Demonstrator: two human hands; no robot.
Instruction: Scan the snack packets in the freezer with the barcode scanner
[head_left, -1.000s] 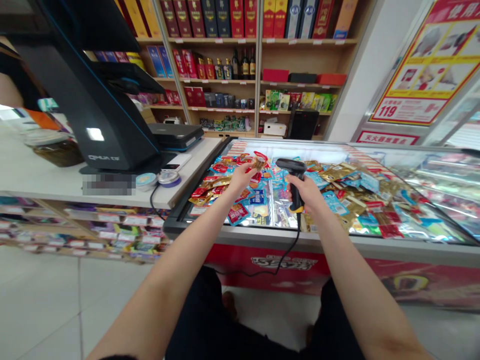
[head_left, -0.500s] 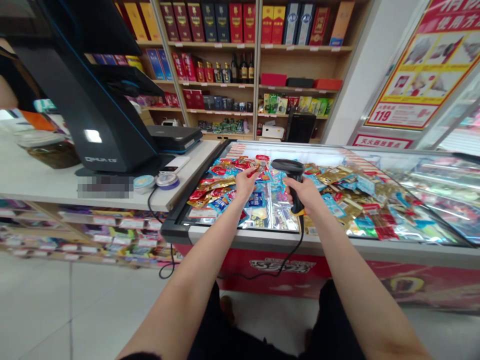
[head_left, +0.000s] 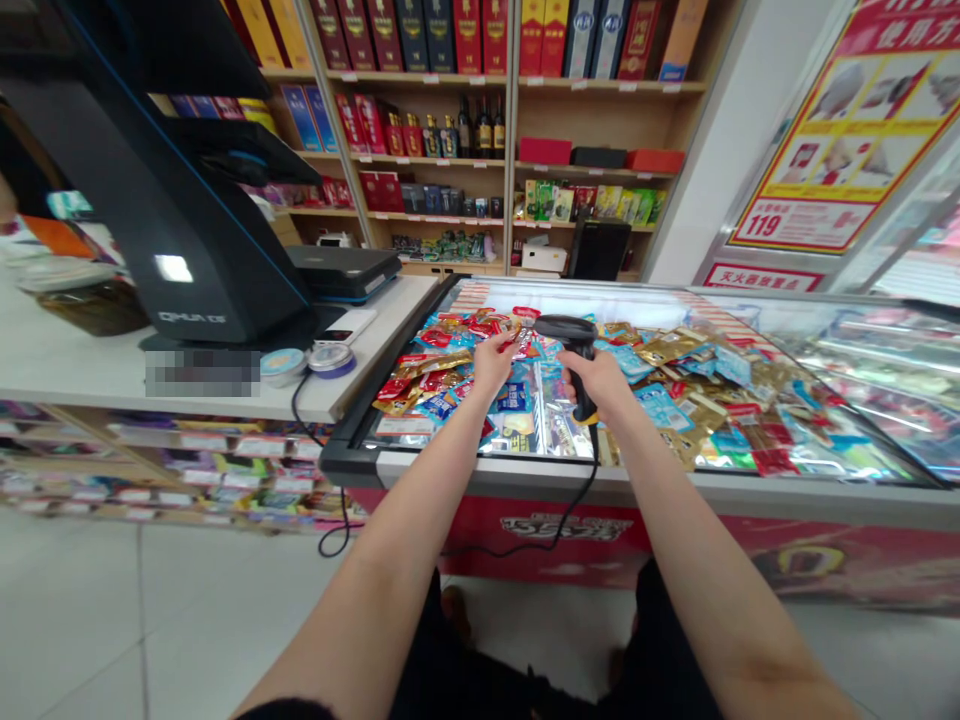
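My right hand (head_left: 600, 382) is wrapped round the grip of a black barcode scanner (head_left: 564, 329), whose head points left over the freezer's glass top. From the scanner's base a dark cable (head_left: 592, 478) hangs down across the freezer front. Just left of it, my left hand (head_left: 493, 364) pinches a small snack packet (head_left: 517, 338) at the fingertips; most of its print is too small to read. Beneath and around both hands lie many loose snack packets, among them a blue packet (head_left: 513, 397) near my left wrist and gold packets (head_left: 675, 346) to the right.
A white counter (head_left: 315, 395) on the left bears a dark checkout terminal (head_left: 210, 230), a lidded jar (head_left: 82, 298) and small round tubs (head_left: 331, 360). Shelves (head_left: 427, 160) of boxes and bottles stand behind the chest freezer (head_left: 750, 487). Another person is partly visible at the far left.
The scanner and my right hand have shifted slightly left, closer to my left hand. My left hand stays nearly in place, still pinching the packet. The camera view has moved slightly.
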